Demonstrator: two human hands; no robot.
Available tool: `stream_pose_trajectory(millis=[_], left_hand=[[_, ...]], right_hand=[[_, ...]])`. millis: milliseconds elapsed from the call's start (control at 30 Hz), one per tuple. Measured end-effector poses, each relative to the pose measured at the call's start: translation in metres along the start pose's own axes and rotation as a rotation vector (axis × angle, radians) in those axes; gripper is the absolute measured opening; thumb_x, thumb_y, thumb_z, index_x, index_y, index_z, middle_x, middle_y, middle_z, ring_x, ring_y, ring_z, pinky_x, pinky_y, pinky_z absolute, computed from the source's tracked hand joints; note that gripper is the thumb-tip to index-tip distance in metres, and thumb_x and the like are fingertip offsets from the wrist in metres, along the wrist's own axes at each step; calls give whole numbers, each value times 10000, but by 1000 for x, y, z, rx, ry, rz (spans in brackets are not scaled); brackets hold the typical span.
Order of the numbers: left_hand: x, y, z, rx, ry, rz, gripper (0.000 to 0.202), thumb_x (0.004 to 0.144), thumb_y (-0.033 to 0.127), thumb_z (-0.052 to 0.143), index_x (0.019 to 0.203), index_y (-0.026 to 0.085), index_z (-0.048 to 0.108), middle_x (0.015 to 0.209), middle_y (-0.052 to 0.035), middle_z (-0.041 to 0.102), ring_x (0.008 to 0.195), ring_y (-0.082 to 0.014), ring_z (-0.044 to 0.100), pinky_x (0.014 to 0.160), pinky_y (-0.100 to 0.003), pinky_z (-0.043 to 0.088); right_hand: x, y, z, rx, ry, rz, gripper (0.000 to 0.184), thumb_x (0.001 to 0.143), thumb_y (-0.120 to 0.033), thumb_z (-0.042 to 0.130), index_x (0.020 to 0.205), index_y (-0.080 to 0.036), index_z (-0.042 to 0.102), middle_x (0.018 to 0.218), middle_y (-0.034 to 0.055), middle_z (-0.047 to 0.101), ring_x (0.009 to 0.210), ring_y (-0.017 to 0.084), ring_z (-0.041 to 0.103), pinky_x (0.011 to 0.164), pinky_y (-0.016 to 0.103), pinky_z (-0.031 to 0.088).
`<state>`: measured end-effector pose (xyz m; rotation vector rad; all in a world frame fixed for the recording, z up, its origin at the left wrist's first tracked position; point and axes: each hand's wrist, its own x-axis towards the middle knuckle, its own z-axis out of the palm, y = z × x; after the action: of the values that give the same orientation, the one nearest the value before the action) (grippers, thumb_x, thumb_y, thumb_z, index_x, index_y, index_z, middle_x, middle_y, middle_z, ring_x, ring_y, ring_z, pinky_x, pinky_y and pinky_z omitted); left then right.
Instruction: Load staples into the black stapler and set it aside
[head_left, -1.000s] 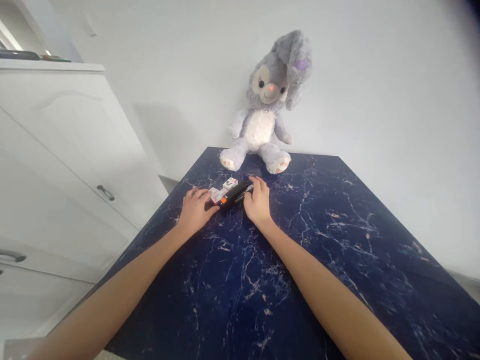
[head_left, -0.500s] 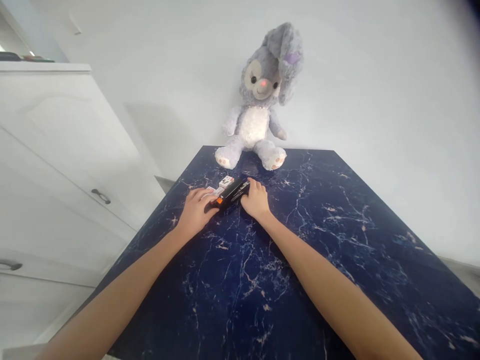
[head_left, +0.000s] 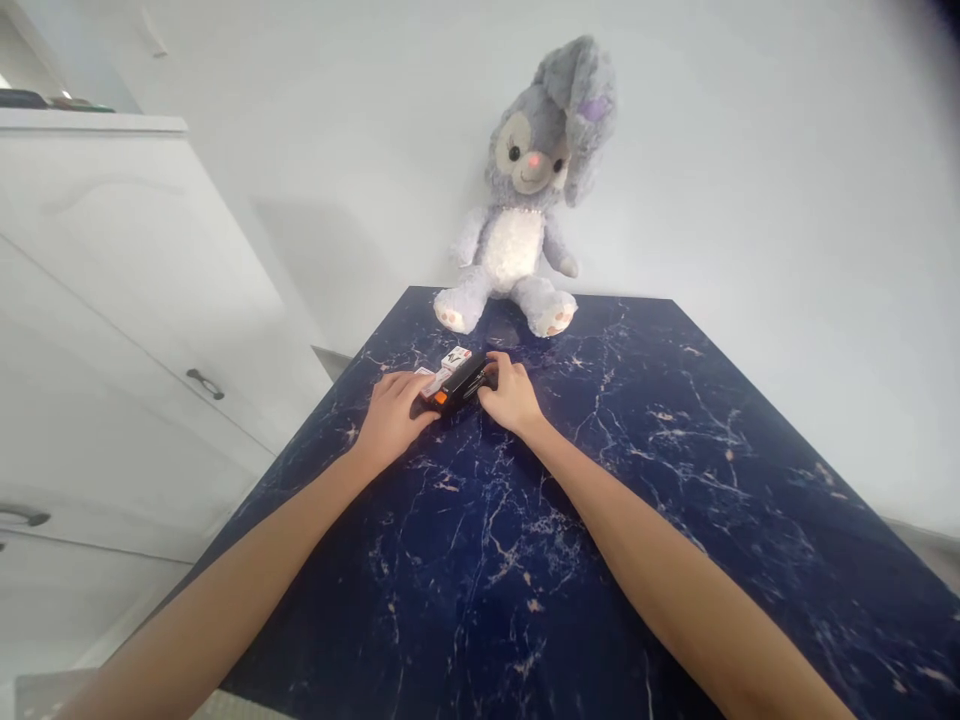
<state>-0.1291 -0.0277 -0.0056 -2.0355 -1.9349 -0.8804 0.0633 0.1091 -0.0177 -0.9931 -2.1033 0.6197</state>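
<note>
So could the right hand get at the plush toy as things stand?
Probably yes: the plush toy sits beyond the right hand, and the black case lies left of that hand, seemingly not between them.

lays left hand (head_left: 391, 412) about the near end of an orange-patched black case (head_left: 463, 383), right hand (head_left: 513, 394) against its right side, toward the left edge of a blue marbled table (head_left: 525, 560). shows small white boxes (head_left: 456, 357) beside the case, plush rabbit (head_left: 517, 240) seated at the far edge, white cabinet (head_left: 127, 330) beyond the left.

An orange-marked black box (head_left: 466, 378) lies slantwise beside small white boxes (head_left: 456, 357).
</note>
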Motion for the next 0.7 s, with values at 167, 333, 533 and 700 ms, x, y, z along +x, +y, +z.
stream_pose_trajectory(millis=[167,333,533,700], left_hand=[[-1,2,-2,29,-1,-15,550,782,320,803,1300,269,627,1261,-107,668,1212,-360,534,1043,-507,384],[-1,5,-1,16,-7,26,535,794,348,788,1300,274,634,1238,-99,674,1221,-354,521,1054,-497,371],[1,-1,3,5,-56,55,440,793,271,716,1231,244,684,1380,-98,603,1310,-361,455,1108,-532,332],[3,-3,2,-88,-9,-37,187,869,242,612,993,219,751,1208,-90,696,1151,-297,591,1067,-488,406]], right_hand=[[-1,-2,1,7,-48,-58,654,666,-91,554,1317,-163,550,1145,92,716,1142,329,553,1016,486,487],[-1,-2,2,42,-74,-71,677,685,-99,562,1359,-161,527,1171,81,721,1144,324,567,1024,477,480],[-1,5,7,78,57,40,675,726,-86,531,1395,-162,489,1162,87,719,1106,306,593,1000,485,488],[-6,-21,-9,83,245,-94,447,770,-90,478,1184,-162,631,1142,115,682,1117,291,586,994,474,502]])
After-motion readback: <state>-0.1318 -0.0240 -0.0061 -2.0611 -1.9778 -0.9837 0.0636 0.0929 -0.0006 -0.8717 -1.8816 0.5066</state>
